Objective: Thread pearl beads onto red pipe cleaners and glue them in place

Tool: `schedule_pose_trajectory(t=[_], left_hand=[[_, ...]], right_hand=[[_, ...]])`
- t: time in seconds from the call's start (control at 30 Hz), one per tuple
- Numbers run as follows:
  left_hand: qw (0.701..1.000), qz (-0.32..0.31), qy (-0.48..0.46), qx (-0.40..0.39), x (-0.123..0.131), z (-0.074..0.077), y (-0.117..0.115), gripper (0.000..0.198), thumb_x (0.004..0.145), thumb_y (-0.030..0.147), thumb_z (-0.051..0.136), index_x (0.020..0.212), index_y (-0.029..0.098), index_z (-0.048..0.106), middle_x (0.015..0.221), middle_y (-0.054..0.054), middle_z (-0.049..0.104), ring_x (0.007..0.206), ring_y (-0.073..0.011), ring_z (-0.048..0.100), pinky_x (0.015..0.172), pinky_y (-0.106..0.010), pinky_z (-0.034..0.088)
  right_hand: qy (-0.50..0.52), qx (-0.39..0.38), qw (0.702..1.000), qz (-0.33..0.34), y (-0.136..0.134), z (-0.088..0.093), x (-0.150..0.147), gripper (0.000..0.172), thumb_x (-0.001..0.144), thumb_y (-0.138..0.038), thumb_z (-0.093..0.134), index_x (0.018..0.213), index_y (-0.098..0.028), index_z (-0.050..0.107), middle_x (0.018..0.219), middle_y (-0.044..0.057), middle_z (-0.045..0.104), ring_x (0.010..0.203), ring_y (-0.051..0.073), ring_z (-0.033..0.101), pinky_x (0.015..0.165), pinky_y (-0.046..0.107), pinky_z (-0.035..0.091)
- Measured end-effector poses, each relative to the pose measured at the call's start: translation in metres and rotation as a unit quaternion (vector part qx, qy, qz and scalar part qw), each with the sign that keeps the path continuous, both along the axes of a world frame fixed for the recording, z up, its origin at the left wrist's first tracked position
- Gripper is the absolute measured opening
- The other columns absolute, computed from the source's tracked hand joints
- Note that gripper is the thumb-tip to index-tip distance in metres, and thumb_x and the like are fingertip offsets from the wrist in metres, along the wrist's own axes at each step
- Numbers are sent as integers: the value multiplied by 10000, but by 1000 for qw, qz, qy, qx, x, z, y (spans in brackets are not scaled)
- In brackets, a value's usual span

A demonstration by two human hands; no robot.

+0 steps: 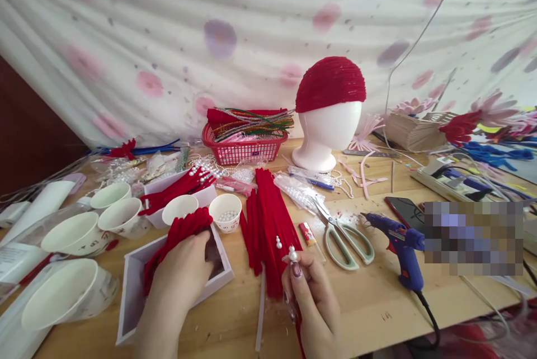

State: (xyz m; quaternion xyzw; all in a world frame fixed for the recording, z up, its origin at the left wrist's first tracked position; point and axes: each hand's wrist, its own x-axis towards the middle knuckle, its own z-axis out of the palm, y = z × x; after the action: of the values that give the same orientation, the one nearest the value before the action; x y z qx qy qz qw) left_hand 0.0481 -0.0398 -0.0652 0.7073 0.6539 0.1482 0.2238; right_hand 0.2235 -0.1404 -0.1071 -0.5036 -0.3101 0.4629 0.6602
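My left hand [187, 267] reaches into a white open box [222, 278] and touches a bundle of looped red pipe cleaners [191, 220]; its fingertips are hidden. My right hand [312, 297] is closed in a pinch on a red pipe cleaner [299, 331] with white pearl beads [292, 254] at its tip. Another small stack of pearls [278, 242] shows just left of that tip. Beneath and beyond my right hand lies a pile of straight red pipe cleaners [271, 219]. A paper cup [225, 212] holding white beads stands beside the box.
Scissors [348, 241], a blue glue gun [398, 244] with its cord and a phone [405, 212] lie at right. A white mannequin head [327, 130] wears a red cap [331, 85]. Behind stands a red basket [247, 152]. Several paper cups [75, 233] crowd the left.
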Motion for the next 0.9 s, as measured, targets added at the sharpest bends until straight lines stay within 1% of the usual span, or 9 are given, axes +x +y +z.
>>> schedule_pose_trajectory(t=[0.2, 0.33, 0.4, 0.5, 0.6, 0.63, 0.7, 0.77, 0.9], left_hand=[[988, -35, 92, -121, 5, 12, 5, 192, 810, 87, 563, 779, 208, 709, 953, -149, 811, 884, -307, 763, 716, -339, 500], [980, -38, 145, -129, 6, 19, 4, 234, 892, 83, 479, 780, 172, 664, 1029, -225, 784, 991, -353, 744, 793, -391, 497], [979, -29, 159, -122, 2, 20, 1, 256, 936, 93, 416, 851, 169, 645, 996, -215, 784, 984, -353, 744, 787, -402, 498], [991, 8, 96, -91, -10, 18, -6, 237, 964, 136, 398, 882, 217, 605, 867, -104, 798, 878, -295, 766, 732, -366, 511], [992, 81, -92, 16, -19, 13, -21, 104, 922, 258, 561, 883, 261, 658, 902, -19, 812, 880, -244, 776, 745, -316, 554], [980, 106, -158, 54, -19, 11, -27, 66, 883, 312, 645, 898, 276, 698, 925, -7, 816, 881, -237, 776, 744, -298, 571], [943, 137, -286, 99, -13, 9, -39, 133, 767, 374, 805, 864, 293, 765, 876, 4, 816, 786, -217, 771, 687, -257, 596], [895, 124, -418, 94, -2, 9, -49, 135, 684, 353, 894, 747, 287, 794, 766, 7, 795, 687, -187, 748, 627, -219, 599], [762, 56, -645, -23, 24, 8, -56, 161, 667, 349, 934, 663, 257, 803, 638, 6, 732, 580, -108, 681, 570, -150, 560]], right_hand=[[-19, -21, 1000, 8, 0, 0, -2, 344, 959, -587, 617, 1065, -259, 612, 644, -66, 517, 563, 105, 434, 536, 212, 329], [-51, -16, 999, 5, -1, -3, -6, 350, 958, -598, 609, 1046, -260, 636, 666, -58, 539, 590, 114, 459, 561, 219, 361], [-79, -16, 997, 9, -2, -5, -7, 347, 961, -592, 604, 1016, -253, 651, 688, -44, 562, 605, 123, 478, 578, 229, 379], [-137, -18, 990, 19, -3, -10, -7, 330, 987, -555, 574, 1005, -239, 669, 749, -11, 616, 651, 143, 528, 614, 245, 408], [-192, -16, 981, 14, -4, -13, -7, 320, 1004, -527, 551, 1020, -235, 681, 797, 16, 660, 677, 157, 556, 619, 252, 423], [-205, -14, 979, 12, -5, -13, -8, 321, 1008, -524, 544, 1017, -236, 687, 777, 15, 659, 672, 160, 558, 613, 253, 425], [-222, -11, 975, 4, -6, -10, -9, 326, 1011, -523, 535, 999, -239, 696, 719, 7, 643, 654, 165, 566, 600, 253, 430], [-238, -15, 971, -18, -7, -6, -11, 321, 1007, -520, 544, 975, -240, 699, 702, 7, 648, 628, 162, 574, 577, 250, 430], [-274, 5, 960, -65, -13, 4, -14, 298, 1005, -494, 564, 912, -246, 699, 653, -3, 643, 540, 145, 544, 510, 238, 413]])
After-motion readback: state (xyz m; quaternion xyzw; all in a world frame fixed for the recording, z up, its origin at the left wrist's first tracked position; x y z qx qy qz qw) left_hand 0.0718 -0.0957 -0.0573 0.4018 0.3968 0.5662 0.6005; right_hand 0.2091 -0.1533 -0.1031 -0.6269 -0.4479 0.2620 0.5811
